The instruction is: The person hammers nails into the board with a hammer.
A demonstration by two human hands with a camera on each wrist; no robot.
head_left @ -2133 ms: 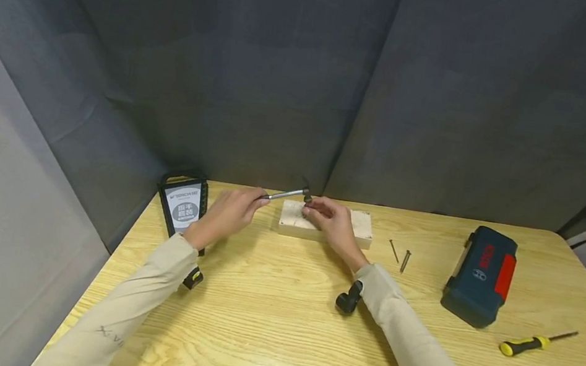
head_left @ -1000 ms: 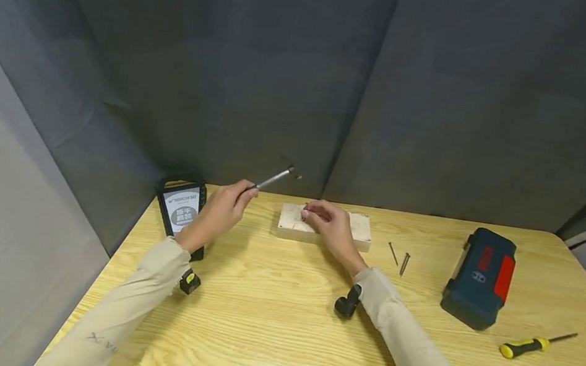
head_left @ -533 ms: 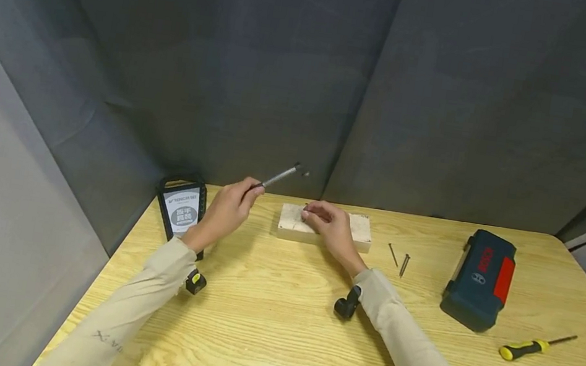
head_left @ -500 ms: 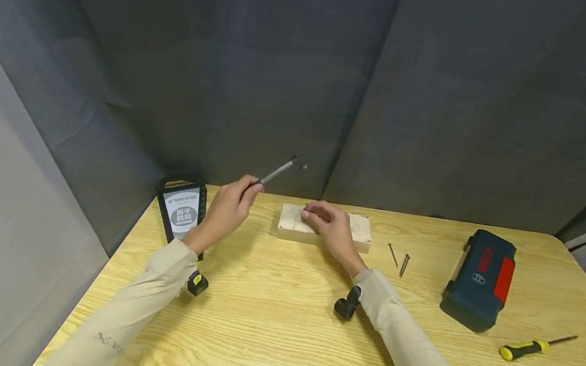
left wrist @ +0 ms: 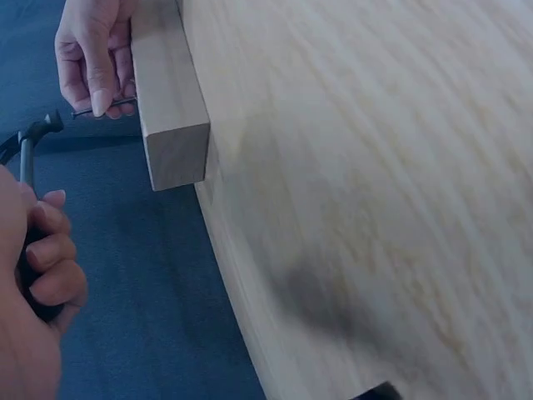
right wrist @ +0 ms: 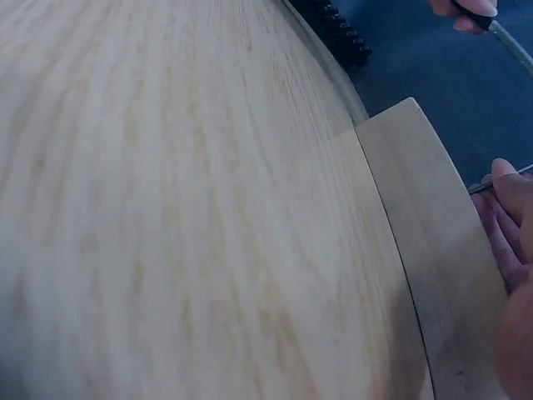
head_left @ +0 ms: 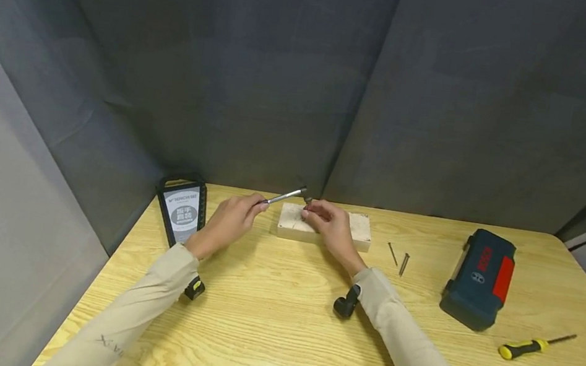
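Observation:
My left hand [head_left: 234,218] grips the dark handle of a small hammer [head_left: 285,196], its fingers wrapped round it. The hammer's head is close to the head of a nail [left wrist: 81,112], with a small gap between them in the left wrist view. Thumb and fingers of my right hand [head_left: 333,226] pinch that nail, which stands on the upper face of a pale wooden block [head_left: 360,227]. In the right wrist view the nail's lower end [right wrist: 480,188] meets the block, and my fingers cover much of its shank.
Several loose nails [head_left: 404,264] lie right of the block. Beyond them are a dark blue and red Bosch case [head_left: 482,278] and a yellow-black screwdriver [head_left: 525,349]. A black tool case [head_left: 183,211] lies at the left, and a dark curtain [head_left: 307,85] hangs behind the table.
The hammer was near the nail, rose up and left with my left hand, and has now swung back down toward the nail. My right hand keeps its place on the nail.

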